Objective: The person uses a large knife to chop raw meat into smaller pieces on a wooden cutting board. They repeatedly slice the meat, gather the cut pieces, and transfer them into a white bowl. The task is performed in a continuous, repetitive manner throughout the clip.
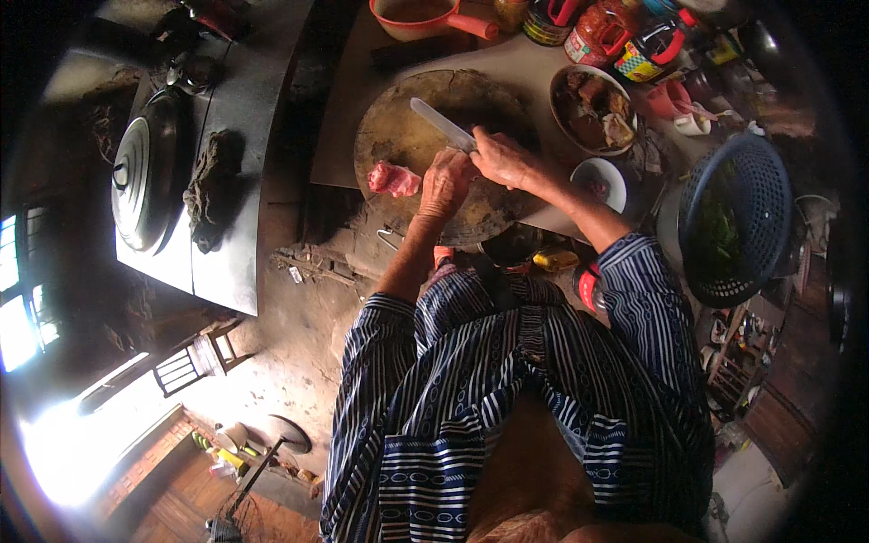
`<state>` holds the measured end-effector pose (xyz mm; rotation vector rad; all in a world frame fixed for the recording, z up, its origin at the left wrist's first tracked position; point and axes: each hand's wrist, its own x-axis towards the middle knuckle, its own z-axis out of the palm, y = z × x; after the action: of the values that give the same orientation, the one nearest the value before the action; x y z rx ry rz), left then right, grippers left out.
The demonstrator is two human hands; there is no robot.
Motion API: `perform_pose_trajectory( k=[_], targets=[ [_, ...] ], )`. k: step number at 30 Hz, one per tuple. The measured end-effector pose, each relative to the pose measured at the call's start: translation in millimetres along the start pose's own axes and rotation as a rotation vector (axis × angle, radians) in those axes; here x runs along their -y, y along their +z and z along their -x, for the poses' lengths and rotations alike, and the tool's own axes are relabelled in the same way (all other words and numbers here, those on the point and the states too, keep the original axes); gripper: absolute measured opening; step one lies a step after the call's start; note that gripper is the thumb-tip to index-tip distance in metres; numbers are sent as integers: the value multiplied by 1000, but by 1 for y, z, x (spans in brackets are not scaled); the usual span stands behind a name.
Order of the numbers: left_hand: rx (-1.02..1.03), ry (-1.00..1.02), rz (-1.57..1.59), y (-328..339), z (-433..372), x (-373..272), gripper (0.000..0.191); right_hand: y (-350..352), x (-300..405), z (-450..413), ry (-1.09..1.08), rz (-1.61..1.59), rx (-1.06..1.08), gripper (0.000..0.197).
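Note:
My right hand [502, 159] is closed around the handle of a knife [442, 124], whose pale blade points up and to the left over a round wooden chopping block [407, 88]. Close beside it, my left hand [445, 180] is bent over the block near the base of the blade; whether its fingers grip something is hidden. A piece of raw meat [394, 180] lies on the block just left of my left hand. To the right stand a bowl of meat pieces [592, 112] and a small white bowl [614, 186] with some bits inside.
Sauce bottles [652, 54] and a red-handled ladle or pan [414, 24] stand at the back. A blue plastic colander [774, 203] with greens is at the right. On the left, a lidded pot [139, 183] and a crumpled cloth [210, 183] rest on the stove top [227, 271].

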<state>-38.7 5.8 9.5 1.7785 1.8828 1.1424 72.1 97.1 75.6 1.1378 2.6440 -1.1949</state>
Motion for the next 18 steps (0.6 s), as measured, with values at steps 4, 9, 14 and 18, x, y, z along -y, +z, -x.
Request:
perform_pose_trajectory(
  k=[4, 9, 14, 18],
  targets=[
    [-81, -89, -17, -8, 11, 0, 13, -38, 34, 47, 100, 25, 297, 27],
    [-32, -39, -7, -7, 14, 1, 12, -25, 17, 75, 250, -34, 332, 26],
    [45, -20, -77, -11, 9, 5, 8, 34, -19, 18, -328, 33, -180, 26],
    [-27, 47, -51, -5, 7, -1, 10, -2, 12, 8, 100, -138, 82, 26]
  ],
)
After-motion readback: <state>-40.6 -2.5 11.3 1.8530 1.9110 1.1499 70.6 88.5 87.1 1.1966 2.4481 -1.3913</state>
